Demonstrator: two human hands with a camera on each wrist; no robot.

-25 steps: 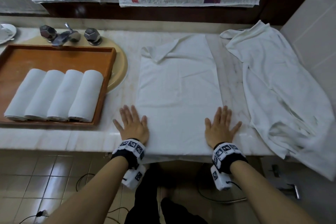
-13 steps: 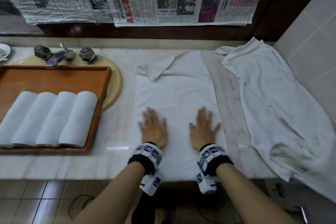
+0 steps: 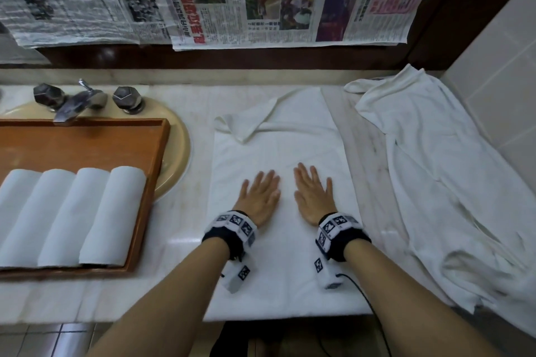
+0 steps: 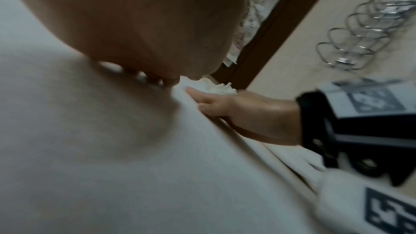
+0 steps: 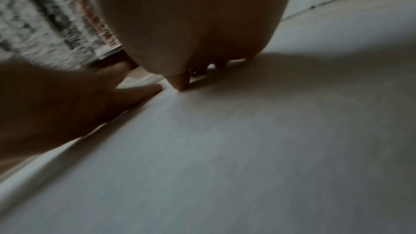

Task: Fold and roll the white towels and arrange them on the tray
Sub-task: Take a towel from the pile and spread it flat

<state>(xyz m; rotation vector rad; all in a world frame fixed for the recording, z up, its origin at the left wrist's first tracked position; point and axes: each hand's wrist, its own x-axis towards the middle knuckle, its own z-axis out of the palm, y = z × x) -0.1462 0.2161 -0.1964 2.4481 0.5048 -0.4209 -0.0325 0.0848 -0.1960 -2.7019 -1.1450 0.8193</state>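
towel lies spread under left grip and right grip, both pressing flat, fingers straight.

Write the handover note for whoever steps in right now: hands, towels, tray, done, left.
Left hand: open, flat on the spread towel.
Right hand: open, flat on the same towel, beside the left.
Spread towel lies on the counter; its far left corner is flipped over.
Done: four rolled towels side by side in the wooden tray.
Left: fold and roll this towel, then the crumpled towel at right; place both on the tray.
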